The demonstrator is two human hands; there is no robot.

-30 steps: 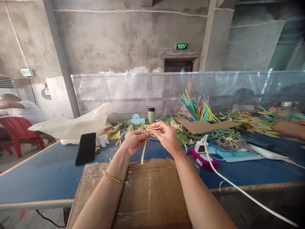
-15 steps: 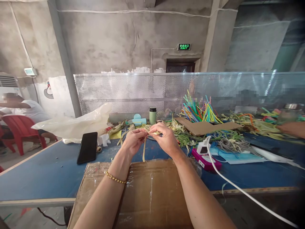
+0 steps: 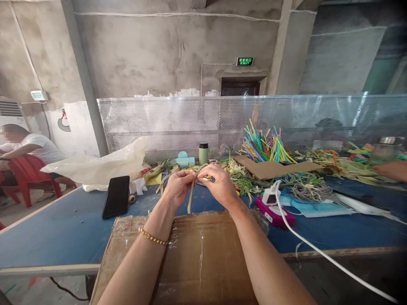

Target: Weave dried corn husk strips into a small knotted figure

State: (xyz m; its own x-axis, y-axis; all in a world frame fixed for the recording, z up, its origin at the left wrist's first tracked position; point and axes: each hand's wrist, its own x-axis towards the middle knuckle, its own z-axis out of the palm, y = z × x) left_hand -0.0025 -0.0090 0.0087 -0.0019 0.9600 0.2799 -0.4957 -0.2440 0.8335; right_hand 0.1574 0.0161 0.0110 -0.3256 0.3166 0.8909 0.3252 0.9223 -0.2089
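A thin, pale straw-coloured strip (image 3: 190, 201) hangs down between my hands, above the far edge of a taped cardboard box (image 3: 203, 254). My left hand (image 3: 178, 186) pinches it between thumb and fingertips. Close beside it, almost touching, my right hand (image 3: 218, 185) is closed with thumb and fingers together on a pale bit of the same material. How the strip runs between the fingertips is too small to make out. Behind the hands lies a heap of dried leaf-like strips (image 3: 238, 171).
A black phone (image 3: 116, 197) and a plastic bag (image 3: 104, 165) lie to the left on the blue table (image 3: 57, 237). Further back stand a green bottle (image 3: 203, 153) and coloured stems (image 3: 263, 144). On the right, a white cable (image 3: 318, 250) runs from a purple box (image 3: 275, 212). A person sits far left.
My right hand has turned slightly and its fingers have curled in more. The strip's hanging end has swung a little left. The seated person's arm at far left has lowered.
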